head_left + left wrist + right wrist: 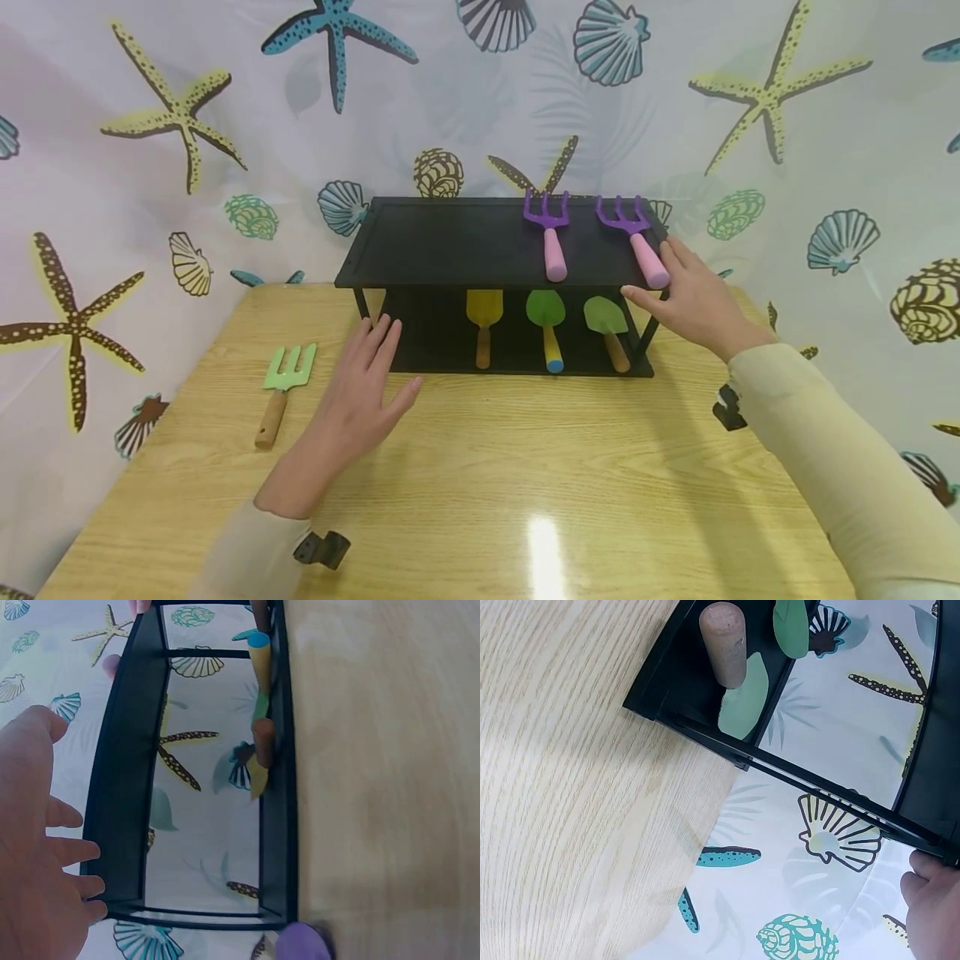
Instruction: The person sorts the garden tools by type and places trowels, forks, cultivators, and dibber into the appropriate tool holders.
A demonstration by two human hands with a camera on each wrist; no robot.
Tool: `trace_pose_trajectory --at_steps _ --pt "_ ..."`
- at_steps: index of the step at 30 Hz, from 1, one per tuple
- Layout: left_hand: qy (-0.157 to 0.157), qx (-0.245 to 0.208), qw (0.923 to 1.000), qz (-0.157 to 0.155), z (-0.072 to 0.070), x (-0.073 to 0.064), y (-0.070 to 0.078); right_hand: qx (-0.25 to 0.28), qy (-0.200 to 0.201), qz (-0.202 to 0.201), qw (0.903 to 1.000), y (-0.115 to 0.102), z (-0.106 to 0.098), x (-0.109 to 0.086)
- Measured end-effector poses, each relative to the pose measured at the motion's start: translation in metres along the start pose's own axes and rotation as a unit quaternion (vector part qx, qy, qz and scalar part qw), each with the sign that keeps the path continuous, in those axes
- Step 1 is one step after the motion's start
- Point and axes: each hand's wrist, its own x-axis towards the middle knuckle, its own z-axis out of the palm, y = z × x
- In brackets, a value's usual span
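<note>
Shelf [450, 242] stands on the counter [487, 467], carrying two pink-handled purple forks [554, 250] on top and three trowels [546, 308] below. Left hand [356, 400] is spread before the shelf's left end, contact not determinable, with a green fork [282, 382] to its left. Right hand [697, 296], thumb apart from fingers, touches the shelf's right front corner beside one purple fork.

The rack [450, 242] holds two forks [554, 254] above three trowels [546, 308].
</note>
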Motion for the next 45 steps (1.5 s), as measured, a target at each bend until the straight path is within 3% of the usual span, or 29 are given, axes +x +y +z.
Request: trace_pose_trajectory --at_steps 8,14,18,28,40,45 --pt "-0.011 0.015 0.9996 -0.021 0.011 -0.028 -0.023 -0.001 0.0 -0.002 1.0 -0.001 -0.001 0.0" --pt "-0.04 0.001 0.9971 -0.065 0.013 -0.045 -0.04 -0.002 0.0 -0.002 1.0 -0.001 -0.002 0.0" --pt "-0.051 0.002 0.9957 -0.077 0.014 -0.055 -0.049 -0.001 0.0 0.0 1.0 -0.001 -0.002 -0.001" --pt "-0.054 0.04 0.9963 -0.055 0.018 -0.075 -0.064 -0.003 0.002 -0.001 1.0 0.0 -0.002 0.0" --pt "-0.121 -0.007 0.9909 -0.058 0.023 -0.097 -0.08 -0.007 0.005 -0.008 0.9999 0.004 0.0 0.001" --pt "-0.124 -0.01 0.9912 -0.044 0.022 -0.103 -0.08 -0.009 0.005 -0.007 0.9999 0.003 0.0 0.001"
